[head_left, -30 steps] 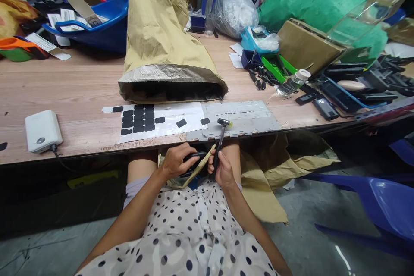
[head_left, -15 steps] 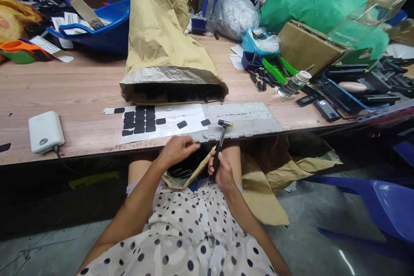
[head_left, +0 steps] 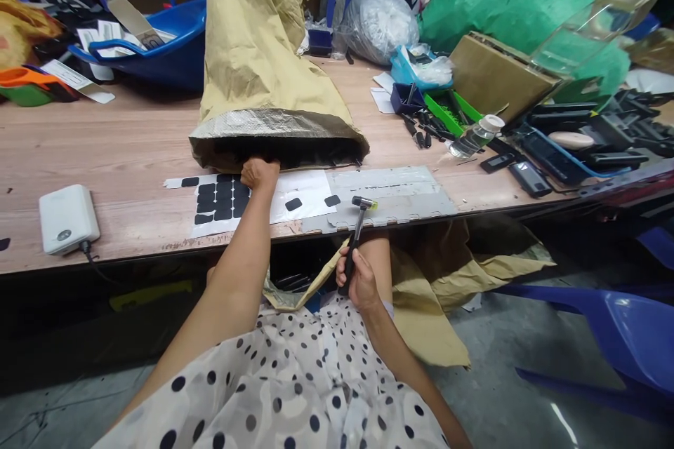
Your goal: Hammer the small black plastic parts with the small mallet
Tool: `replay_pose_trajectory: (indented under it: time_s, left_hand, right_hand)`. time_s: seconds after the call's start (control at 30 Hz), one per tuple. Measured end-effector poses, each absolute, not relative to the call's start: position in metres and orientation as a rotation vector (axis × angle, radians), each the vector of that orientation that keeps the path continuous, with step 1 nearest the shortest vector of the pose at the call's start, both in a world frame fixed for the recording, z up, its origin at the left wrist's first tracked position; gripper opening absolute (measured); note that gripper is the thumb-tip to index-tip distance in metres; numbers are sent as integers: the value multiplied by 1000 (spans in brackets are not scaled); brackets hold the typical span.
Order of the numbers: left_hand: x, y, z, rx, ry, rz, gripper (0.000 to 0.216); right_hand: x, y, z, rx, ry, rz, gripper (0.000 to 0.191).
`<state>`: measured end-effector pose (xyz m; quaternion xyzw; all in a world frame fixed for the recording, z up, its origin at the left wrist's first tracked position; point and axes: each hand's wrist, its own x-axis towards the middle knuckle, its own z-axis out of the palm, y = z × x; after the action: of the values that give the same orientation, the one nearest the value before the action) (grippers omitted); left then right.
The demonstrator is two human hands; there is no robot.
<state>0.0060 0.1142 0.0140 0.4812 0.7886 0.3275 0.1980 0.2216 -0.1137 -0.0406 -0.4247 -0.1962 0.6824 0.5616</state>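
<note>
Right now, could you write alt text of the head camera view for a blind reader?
A person's left hand is at the dark mouth of a sack on a table; the right hand holds a hammer. Nearer the table's edge lies a sheet with black patches.

Loose off-white polka-dot fabric top (head_left: 295, 382), round black dots, faint beige-grey mottling between them, soft creases in front, bare left hand (head_left: 259, 172), bare right hand (head_left: 361, 282), bare forearms (head_left: 239, 259), sliver of pale lavender cloth (head_left: 388, 308) by right leg (head_left: 378, 259)
</note>
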Motion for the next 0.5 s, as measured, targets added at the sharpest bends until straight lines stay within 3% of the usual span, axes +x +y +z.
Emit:
replay_pose_trajectory:
  time_s: [0.27,0.37,0.5]
  left_hand:
    - [9,73,35,1344,2216,964,16]
    - [12,35,33,1627,2023,1051,12]
    - [21,-5,24,1962,1626,900,9]
  right_hand:
    - [221,-112,-39,-998,-456,1604,39]
    - [222,-112,-40,-997,-451,1605,39]
    - [223,-111,-40,-1001,-479,1608,37]
